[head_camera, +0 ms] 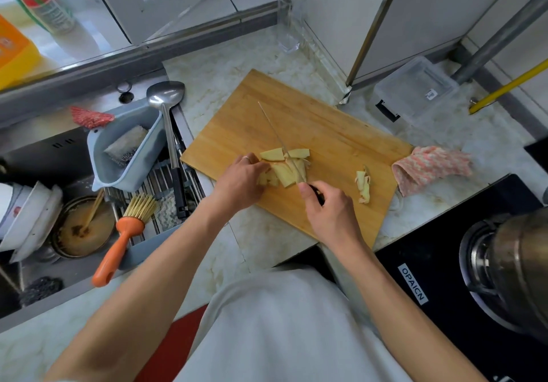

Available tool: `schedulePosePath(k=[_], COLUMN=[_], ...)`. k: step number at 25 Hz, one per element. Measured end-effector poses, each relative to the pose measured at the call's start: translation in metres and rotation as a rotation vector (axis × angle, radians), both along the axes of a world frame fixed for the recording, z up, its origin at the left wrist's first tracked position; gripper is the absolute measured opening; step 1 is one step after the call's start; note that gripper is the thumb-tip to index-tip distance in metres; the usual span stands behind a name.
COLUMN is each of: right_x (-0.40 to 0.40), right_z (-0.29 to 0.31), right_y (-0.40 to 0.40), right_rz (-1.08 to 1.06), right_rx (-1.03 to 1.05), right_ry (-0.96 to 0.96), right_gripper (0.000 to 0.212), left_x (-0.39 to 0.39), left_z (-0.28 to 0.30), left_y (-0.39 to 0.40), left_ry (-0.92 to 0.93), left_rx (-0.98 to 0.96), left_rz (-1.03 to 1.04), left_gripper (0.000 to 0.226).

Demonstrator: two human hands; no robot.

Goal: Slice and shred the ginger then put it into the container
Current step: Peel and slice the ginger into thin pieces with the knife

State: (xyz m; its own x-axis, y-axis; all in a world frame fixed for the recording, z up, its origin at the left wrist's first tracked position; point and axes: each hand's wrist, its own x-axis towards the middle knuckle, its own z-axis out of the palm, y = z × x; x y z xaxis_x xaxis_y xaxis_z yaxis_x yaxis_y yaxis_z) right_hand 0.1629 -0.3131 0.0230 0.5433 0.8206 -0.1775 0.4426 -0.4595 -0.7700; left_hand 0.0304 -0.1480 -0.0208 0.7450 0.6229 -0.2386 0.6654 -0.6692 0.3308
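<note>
Pale yellow ginger slices (283, 168) lie in a loose pile near the middle of the wooden cutting board (326, 132). My left hand (241, 181) presses down on the left side of the pile. My right hand (329, 211) grips the dark handle of a thin knife (277, 132), whose blade runs across the slices and points away to the upper left. A small heap of ginger peel (364, 186) sits apart on the board's right side. A clear plastic container (415, 91) stands on the counter beyond the board's far right corner.
A pink cloth (430, 166) lies at the board's right edge. A black stove (462, 263) with a metal pot (516, 266) is at the right. The sink (44, 159) at the left holds dishes, a grey basket, a ladle (166, 106) and an orange brush (118, 242). A glass (290, 17) stands at the back.
</note>
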Motion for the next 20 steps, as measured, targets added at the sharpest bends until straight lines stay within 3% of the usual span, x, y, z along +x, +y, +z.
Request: schedulePosePath(k=[5, 10, 14, 17, 20], right_x=[-0.002, -0.003, -0.003, -0.002, -0.003], right_z=[0.001, -0.001, 0.000, -0.001, -0.001], right_y=[0.001, 0.001, 0.000, 0.001, 0.002], right_rz=[-0.005, -0.013, -0.035, -0.047, -0.044], right_rx=[-0.007, -0.024, -0.036, -0.045, -0.058], right_ry=[0.003, 0.032, 0.068, 0.072, 0.074], right_gripper=[0.035, 0.036, 0.029, 0.029, 0.032], left_x=[0.009, -0.003, -0.016, -0.019, -0.017], left_z=[0.010, 0.006, -0.003, -0.009, -0.014], left_y=[0.029, 0.036, 0.037, 0.036, 0.032], left_ry=[0.051, -0.042, -0.114, -0.148, -0.247], left_rx=[0.014, 0.084, 0.096, 0.121, 0.083], left_rz=[-0.145, -0.294, -0.268, -0.209, -0.054], left_gripper=[0.029, 0.029, 0.023, 0.031, 0.028])
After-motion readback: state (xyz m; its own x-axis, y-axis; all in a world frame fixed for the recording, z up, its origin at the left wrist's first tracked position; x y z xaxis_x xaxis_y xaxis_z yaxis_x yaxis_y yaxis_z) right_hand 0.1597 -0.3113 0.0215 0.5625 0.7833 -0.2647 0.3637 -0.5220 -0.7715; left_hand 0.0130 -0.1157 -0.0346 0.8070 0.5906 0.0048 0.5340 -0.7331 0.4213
